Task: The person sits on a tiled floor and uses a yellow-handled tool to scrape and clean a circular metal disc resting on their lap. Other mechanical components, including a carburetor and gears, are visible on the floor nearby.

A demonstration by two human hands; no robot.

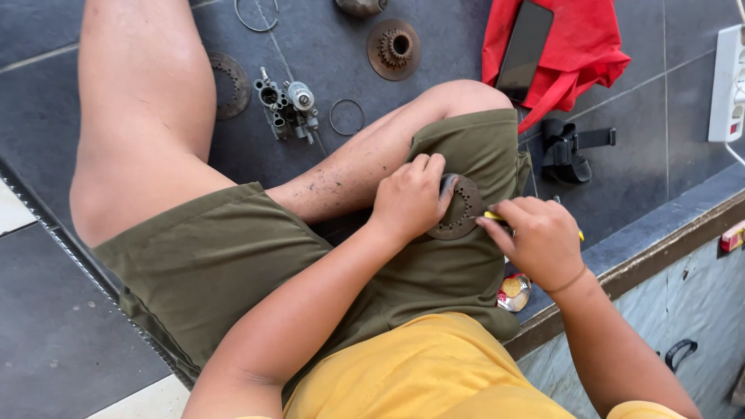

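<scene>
Much of the perforated metal disc (461,211) on the thigh is covered by the left hand (409,200), so its left rim cannot be seen. The yellow tool (497,217) is almost wholly enclosed by the right hand (539,240); its kind cannot be told. A wire ring (256,15) and a round metal part (361,6) are cut off by the top edge. The power strip (729,81) is cropped at the right edge. The small tin (514,292) is half hidden beneath the forearm.
</scene>
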